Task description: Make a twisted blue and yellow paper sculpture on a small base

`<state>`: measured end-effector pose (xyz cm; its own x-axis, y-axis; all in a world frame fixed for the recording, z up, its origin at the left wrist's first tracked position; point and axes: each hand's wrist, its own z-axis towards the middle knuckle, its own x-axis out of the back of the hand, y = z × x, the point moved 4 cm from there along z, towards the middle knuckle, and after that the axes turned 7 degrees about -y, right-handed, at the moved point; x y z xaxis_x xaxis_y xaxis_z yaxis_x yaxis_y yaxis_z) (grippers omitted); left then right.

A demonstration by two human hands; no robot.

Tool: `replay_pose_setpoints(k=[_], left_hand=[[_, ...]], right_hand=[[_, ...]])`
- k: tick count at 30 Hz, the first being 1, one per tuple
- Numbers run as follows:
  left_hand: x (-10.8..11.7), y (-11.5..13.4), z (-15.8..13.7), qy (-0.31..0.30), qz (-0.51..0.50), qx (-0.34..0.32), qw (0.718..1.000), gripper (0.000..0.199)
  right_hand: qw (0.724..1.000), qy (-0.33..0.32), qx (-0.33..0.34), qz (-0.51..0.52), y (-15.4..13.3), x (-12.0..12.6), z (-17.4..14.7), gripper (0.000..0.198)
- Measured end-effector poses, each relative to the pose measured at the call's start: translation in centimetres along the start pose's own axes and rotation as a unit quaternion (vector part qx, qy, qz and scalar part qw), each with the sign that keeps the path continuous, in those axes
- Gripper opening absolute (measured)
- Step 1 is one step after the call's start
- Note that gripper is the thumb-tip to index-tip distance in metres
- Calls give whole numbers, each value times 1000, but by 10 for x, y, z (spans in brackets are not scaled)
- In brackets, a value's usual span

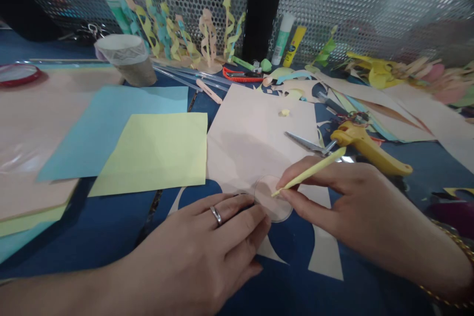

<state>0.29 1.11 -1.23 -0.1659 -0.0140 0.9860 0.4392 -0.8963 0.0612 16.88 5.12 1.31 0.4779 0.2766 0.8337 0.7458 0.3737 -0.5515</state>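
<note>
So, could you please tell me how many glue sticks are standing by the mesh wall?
2: a white-and-green glue stick right of the black phone, and a yellow glue stick leaning beside it. Clutter may hide more.

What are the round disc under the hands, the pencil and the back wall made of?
Disc: looks like clear plastic, glossy; the paper shows through it.
Pencil in the right hand: pale yellow, matte; wood or plastic, cannot tell.
Back wall: likely perforated sheet metal, grey sheen, rows of round holes.
Left hand rests at the disc's edge.
</note>
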Motion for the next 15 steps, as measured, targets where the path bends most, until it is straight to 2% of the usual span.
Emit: replay_pose_setpoints(k=[7,15], left_hand=[[1,0,0,-1,4,-5,1000,33],[1,-1,1,-10,-13,-1,1000,33]], right_hand=[[1000,-19,9,21,-2,-2,0,10],[1000,5,14,-4,-3,0,-1,7]])
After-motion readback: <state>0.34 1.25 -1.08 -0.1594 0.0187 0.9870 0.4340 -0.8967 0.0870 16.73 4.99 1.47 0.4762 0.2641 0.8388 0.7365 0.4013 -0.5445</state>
